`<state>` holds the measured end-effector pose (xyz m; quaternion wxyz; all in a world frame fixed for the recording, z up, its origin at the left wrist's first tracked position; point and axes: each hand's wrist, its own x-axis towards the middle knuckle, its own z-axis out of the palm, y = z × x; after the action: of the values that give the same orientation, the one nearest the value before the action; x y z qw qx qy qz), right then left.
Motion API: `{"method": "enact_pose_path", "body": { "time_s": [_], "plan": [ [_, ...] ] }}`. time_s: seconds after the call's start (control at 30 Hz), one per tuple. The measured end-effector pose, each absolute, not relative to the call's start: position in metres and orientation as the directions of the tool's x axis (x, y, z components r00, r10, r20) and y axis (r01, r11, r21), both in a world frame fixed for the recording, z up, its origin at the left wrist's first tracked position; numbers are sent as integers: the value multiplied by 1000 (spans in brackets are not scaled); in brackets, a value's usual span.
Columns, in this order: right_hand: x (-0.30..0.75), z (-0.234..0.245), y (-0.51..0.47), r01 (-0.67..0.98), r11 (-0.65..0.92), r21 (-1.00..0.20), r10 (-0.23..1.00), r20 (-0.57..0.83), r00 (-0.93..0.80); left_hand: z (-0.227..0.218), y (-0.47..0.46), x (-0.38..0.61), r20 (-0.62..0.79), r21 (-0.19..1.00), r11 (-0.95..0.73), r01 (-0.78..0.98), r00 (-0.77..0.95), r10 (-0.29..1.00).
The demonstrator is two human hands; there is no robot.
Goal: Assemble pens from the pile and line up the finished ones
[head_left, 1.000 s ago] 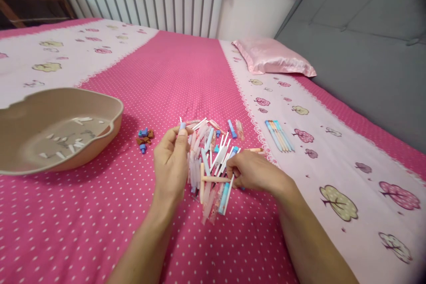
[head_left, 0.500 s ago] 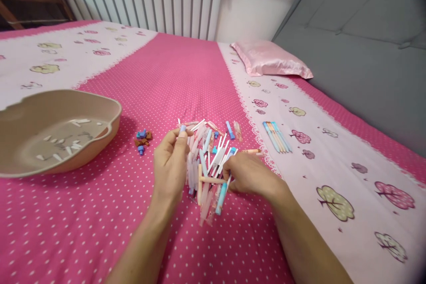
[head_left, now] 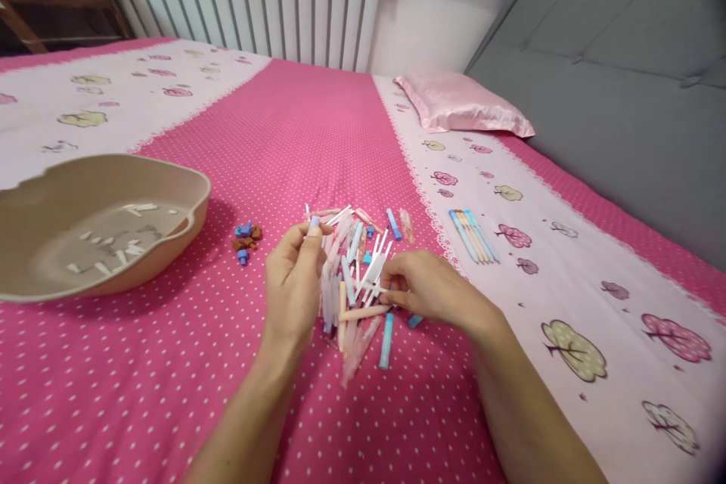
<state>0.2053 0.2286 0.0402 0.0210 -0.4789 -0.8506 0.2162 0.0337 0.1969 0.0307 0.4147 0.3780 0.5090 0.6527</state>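
My left hand (head_left: 293,280) is closed on a pen part whose pale blue end (head_left: 314,221) sticks up above the thumb; the rest of it is hidden in the fingers. Over the right side of a loose pile of pen parts (head_left: 345,265), my right hand (head_left: 425,286) pinches a thin white stick (head_left: 371,286) that points left. White sticks, clear pink pieces and pale blue and peach tubes make up the pile. Just in front of my right hand lies a turquoise tube (head_left: 386,342). Another turquoise piece (head_left: 416,321) shows beneath that hand.
At left stands a beige basin (head_left: 187,178) with small white pieces in it. Small brown and blue parts (head_left: 243,242) lie beside it. Several assembled pens (head_left: 473,237) are lined up at right. Farther back are a pink pillow (head_left: 462,104) and a grey headboard (head_left: 595,53).
My right hand has come up out of the pile with a thin white stick between its fingers. The turquoise tube near it has shifted and turned. My left hand keeps its grip.
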Motion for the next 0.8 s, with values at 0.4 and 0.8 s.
{"method": "enact_pose_path", "body": {
  "time_s": [0.4, 0.8],
  "plan": [
    [194, 47, 226, 146, 339, -929, 936, 317, -155, 25, 193, 39, 135, 972, -111, 207, -110, 985],
    [191, 50, 222, 96, 386, -918, 923, 385, -29, 27, 187, 43, 201, 902, -180, 392, -12, 980]
  ]
}}
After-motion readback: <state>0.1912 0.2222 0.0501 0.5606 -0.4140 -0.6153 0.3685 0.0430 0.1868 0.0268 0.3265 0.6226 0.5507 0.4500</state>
